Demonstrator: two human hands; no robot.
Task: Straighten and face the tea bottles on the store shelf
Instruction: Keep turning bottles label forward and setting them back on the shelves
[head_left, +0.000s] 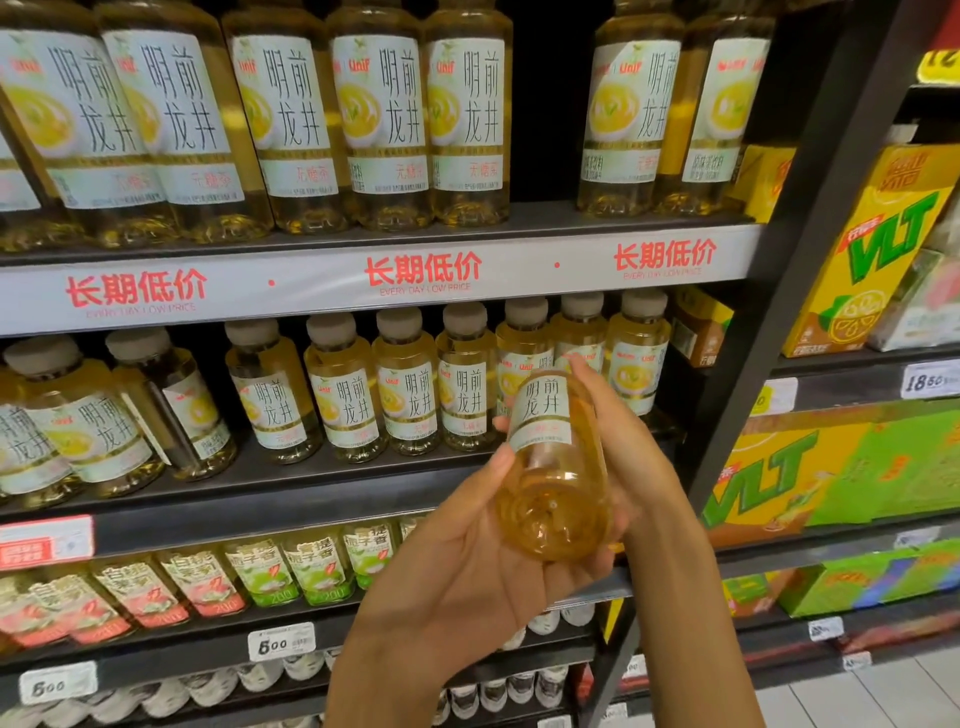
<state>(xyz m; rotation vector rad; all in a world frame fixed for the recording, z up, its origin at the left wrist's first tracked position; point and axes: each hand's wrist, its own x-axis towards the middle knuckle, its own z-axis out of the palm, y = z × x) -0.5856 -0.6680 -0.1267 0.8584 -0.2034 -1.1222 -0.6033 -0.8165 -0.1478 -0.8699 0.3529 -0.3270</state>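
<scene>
A pale-yellow tea bottle (553, 457) with a white label is held in front of the middle shelf (332, 499), its base tipped toward me. My left hand (467, 566) cradles it from below, thumb alongside its left side. My right hand (623, 447) wraps around its right side, fingertips over the top. Behind it stands a row of matching tea bottles (405, 384) with grey caps, labels mostly forward. One bottle at the left (176, 405) is turned so its label faces sideways. The upper shelf holds larger tea bottles (384, 119), with a gap (550, 104) toward the right.
A dark upright post (779, 291) divides this bay from yellow and green VLT cartons (883, 249) on the right. Below are green- and pink-labelled bottles (291, 566) and price tags (280, 642). A white price strip (363, 280) runs under the upper shelf.
</scene>
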